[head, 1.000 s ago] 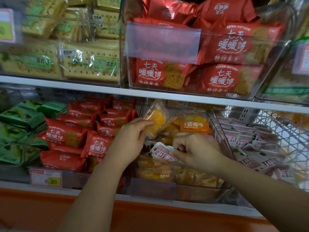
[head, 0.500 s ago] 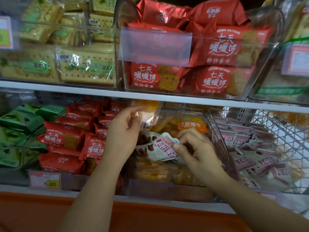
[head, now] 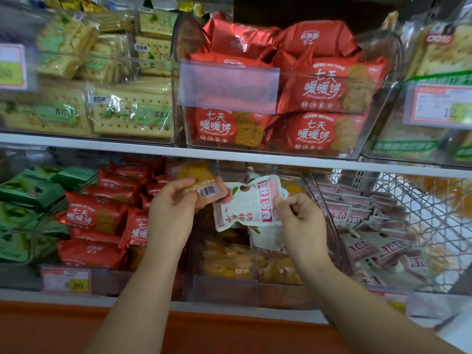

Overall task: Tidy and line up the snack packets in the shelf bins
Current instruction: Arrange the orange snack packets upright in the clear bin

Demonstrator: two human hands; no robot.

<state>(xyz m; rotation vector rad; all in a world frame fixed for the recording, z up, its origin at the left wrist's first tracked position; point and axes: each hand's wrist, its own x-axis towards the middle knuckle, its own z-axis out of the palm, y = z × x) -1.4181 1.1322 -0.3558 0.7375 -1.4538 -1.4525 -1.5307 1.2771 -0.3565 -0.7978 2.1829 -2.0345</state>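
White-pink packet (head: pixel 249 203) pinched upright by right hand (head: pixel 300 218), matching bin (head: pixel 322 200) just rightward; left hand (head: pixel 173 213) grips yellow packet (head: pixel 201 178).

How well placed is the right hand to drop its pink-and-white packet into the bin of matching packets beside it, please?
Probably yes: the right hand pinches the pink-and-white packet over the middle bin; the matching packets lie to its right, only a clear bin wall between.

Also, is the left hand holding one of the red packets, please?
No, the left hand grips a clear packet of yellow snacks with a barcode showing.
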